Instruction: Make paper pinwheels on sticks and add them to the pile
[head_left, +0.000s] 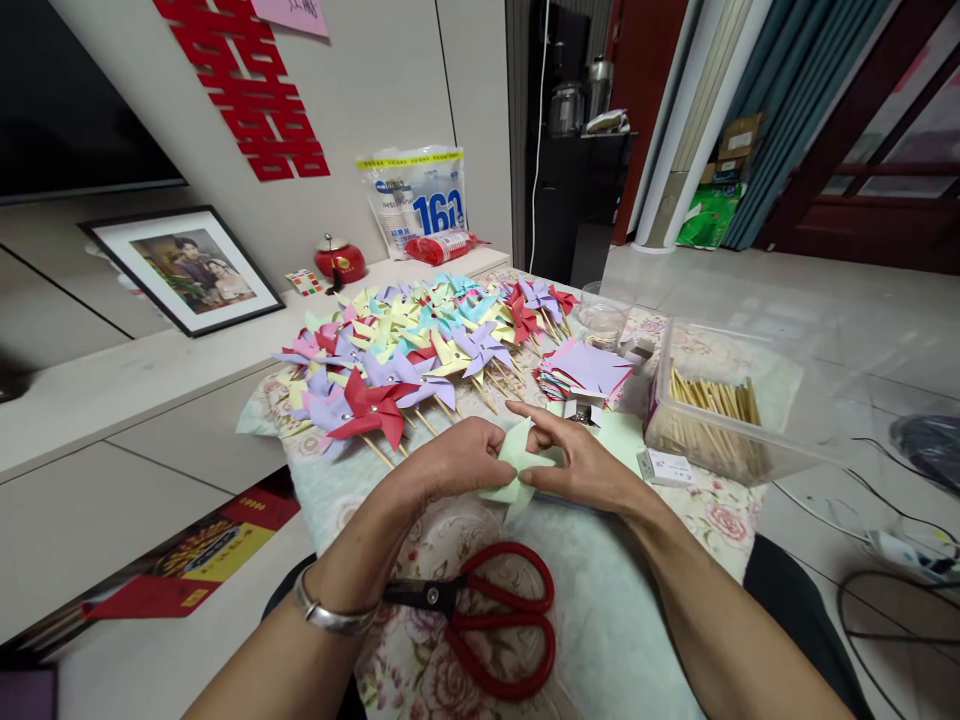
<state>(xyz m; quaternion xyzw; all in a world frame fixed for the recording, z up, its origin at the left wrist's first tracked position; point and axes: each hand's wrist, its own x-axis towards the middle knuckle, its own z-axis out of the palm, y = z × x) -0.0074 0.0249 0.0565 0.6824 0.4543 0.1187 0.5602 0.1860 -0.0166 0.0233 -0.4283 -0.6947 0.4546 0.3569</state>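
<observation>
Between both hands is a pale green paper pinwheel, its blades partly folded. My left hand is closed on its left side, thumb pressed near the centre. From the right, my right hand pinches the same paper with its thumb close to the other thumb; the index finger is stretched out. Whether a pin sits at the centre is hidden by the thumbs. Red-handled scissors lie on the floral tablecloth just below the hands. Behind them lies a pile of finished paper pinwheels on sticks.
A clear plastic box of wooden sticks stands at the right. Beside it are a small white box, an opened small box and stacked coloured paper squares. A framed photo stands on the cabinet at the left.
</observation>
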